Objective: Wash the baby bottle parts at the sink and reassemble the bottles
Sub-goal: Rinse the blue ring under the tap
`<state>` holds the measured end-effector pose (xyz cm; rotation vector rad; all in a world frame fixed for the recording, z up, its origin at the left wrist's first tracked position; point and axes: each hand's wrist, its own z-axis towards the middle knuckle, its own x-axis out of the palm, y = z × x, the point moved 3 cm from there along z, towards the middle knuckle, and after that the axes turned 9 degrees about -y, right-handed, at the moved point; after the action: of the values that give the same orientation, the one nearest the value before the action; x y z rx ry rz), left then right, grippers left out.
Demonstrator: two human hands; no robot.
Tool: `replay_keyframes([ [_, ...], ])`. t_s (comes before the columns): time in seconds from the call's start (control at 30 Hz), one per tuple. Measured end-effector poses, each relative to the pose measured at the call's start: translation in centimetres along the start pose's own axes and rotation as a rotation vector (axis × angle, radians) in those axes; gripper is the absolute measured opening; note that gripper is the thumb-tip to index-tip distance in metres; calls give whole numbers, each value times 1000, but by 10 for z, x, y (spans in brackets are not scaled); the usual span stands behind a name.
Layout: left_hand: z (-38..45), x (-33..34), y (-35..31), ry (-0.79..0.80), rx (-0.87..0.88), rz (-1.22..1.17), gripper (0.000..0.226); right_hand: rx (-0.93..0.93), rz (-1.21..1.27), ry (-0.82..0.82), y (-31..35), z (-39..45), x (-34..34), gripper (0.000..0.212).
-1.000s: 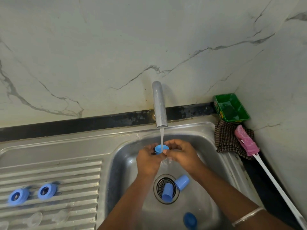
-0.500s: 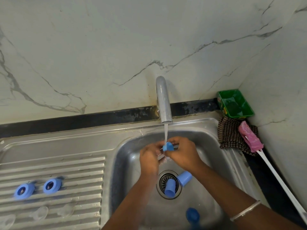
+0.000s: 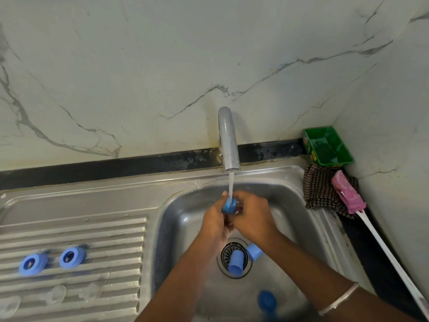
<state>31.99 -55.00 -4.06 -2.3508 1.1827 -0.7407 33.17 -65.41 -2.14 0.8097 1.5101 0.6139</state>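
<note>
Small blue cap (wet) under tap.

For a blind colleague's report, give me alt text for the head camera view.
Both hands, left hand and right hand, hold a small blue cap under the running tap over a steel sink. Two blue caps lie on the drain; two blue rings sit on the drainboard.

Far right corner: green tray; checked cloth just nearer, pink-headed brush lying across it.
</note>
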Motion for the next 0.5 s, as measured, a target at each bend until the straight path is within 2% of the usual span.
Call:
replay_keyframes([
  [0.07, 3, 5, -4, -40, 49, 60, 32, -56, 12, 77, 5, 2, 0, 14],
  [0.13, 7, 6, -8, -98, 49, 80, 33, -23, 85, 95, 6, 12, -4, 12],
  [0.2, 9, 7, -12, -134, 20, 65, 33, 65, 134, -19, 6, 31, -12, 17],
  [0.27, 10, 11, -13, -123, 17, 130, 28, 53, 81, -135, 14, 53, -21, 25],
  [0.33, 10, 16, -12, -97, 45, 253, 19, -18, 61, -90, 30, 72, -22, 33],
  [0.43, 9, 17, -14, -76, 198, 414, 19, -57, -73, 9, 53, 94, -14, 5],
  [0.5, 8, 13, -18, -78, 329, 558, 22, -64, -129, -13, 58, 104, -12, 22],
])
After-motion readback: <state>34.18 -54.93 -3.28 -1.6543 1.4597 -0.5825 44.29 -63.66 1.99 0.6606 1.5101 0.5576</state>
